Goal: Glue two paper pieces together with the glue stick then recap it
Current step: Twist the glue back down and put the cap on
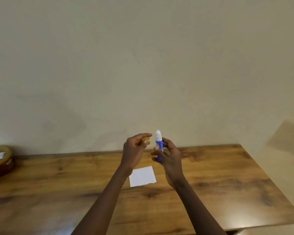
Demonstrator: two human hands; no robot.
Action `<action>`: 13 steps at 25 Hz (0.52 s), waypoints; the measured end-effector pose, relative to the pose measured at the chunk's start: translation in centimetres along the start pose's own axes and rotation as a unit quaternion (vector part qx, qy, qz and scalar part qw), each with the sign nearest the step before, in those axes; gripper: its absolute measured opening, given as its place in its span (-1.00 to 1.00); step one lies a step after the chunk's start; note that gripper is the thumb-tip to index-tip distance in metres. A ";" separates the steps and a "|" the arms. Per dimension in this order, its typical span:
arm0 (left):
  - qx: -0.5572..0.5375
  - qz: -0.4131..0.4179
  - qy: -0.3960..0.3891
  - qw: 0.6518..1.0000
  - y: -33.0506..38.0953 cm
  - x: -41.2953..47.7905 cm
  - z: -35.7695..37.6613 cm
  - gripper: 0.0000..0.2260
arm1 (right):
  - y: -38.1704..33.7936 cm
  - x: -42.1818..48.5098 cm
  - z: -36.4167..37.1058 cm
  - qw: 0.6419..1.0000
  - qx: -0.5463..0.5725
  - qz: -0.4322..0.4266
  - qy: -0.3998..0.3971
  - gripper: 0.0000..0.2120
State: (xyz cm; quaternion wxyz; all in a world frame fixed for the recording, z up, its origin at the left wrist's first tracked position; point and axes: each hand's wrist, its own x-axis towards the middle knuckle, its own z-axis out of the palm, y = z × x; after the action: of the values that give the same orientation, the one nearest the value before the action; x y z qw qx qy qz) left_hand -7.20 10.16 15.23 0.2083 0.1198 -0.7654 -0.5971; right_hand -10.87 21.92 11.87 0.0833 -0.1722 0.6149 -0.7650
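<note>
Blue and white, the glue stick [159, 146] stands nearly upright in the right hand [168, 160], which is raised above the table [227, 175] with its fingers [157, 154] curled around the lower blue part of the tube and the thumb side pressed against it near the middle. Its white tip points up, bare and uncovered, and rises clear above the fingertips. Just to the left of that tip, the left hand [134, 151] is lifted to about the same height and pinches a small yellow cap [146, 140] between thumb and fingers; the cap sits beside the tip, close to it but apart from it, and is not on the tube. Both hands are closed on what they carry, the two held near each other with a narrow gap between them. Below and between the two wrists, a white square of paper [142, 176] lies flat on the wood-grain surface, untouched by either hand; whether it is a single sheet or two pieces laid together cannot be told from this view. Both forearms reach in from the lower edge. Far to the left of the left hand, at the table's edge, sits a yellow-rimmed brown holder [0, 164] with white sheets in it. Behind the hands is a plain pale wall [143, 65].
</note>
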 end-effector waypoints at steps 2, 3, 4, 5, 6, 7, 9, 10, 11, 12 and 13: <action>-0.040 0.028 0.003 0.999 3.6 -0.3 -1.0 -0.78 | -3.2 0.3 2.2 0.998 0.046 -0.036 -0.019 -0.68; -0.062 0.041 0.005 0.997 5.2 -0.5 -1.6 -0.78 | -4.6 0.5 3.2 0.997 0.059 -0.050 -0.022 -0.68; -0.080 0.054 0.002 0.995 6.6 -0.6 -2.1 -0.77 | -5.8 0.7 4.0 0.996 0.066 -0.059 -0.022 -0.69; -0.094 0.065 -0.004 0.993 7.9 -0.7 -2.8 -0.77 | -6.9 0.7 4.7 0.995 0.069 -0.065 -0.022 -0.72; -0.104 0.069 -0.014 0.992 9.0 -0.7 -3.5 -0.77 | -7.8 0.8 5.3 0.995 0.070 -0.072 -0.024 -0.75; -0.108 0.070 -0.025 0.991 10.0 -0.7 -4.3 -0.75 | -8.6 0.8 5.8 0.994 0.067 -0.083 -0.029 -0.78; -0.099 0.067 -0.038 0.992 11.6 -0.5 -5.4 -0.75 | -10.1 0.8 6.6 0.992 0.061 -0.106 -0.043 -0.82; -0.092 0.070 -0.038 0.993 12.3 -0.3 -5.9 -0.76 | -10.7 0.9 6.8 0.990 0.060 -0.114 -0.049 -0.81; -0.091 0.075 -0.035 0.992 12.9 -0.2 -6.2 -0.78 | -11.1 0.8 7.0 0.990 0.066 -0.115 -0.054 -0.78; -0.094 0.083 -0.030 0.992 13.5 -0.2 -6.4 -0.82 | -11.4 0.7 7.1 0.990 0.080 -0.101 -0.059 -0.75; -0.103 0.091 -0.026 0.990 13.9 -0.2 -6.6 -0.85 | -11.5 0.4 7.2 0.990 0.101 -0.067 -0.065 -0.72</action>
State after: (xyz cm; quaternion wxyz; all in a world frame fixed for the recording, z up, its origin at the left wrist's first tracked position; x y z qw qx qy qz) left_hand -3.10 8.15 29.90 0.2525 0.0122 -0.7130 -0.6540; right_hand -7.66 17.82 24.47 0.0882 -0.2529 0.5144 -0.8146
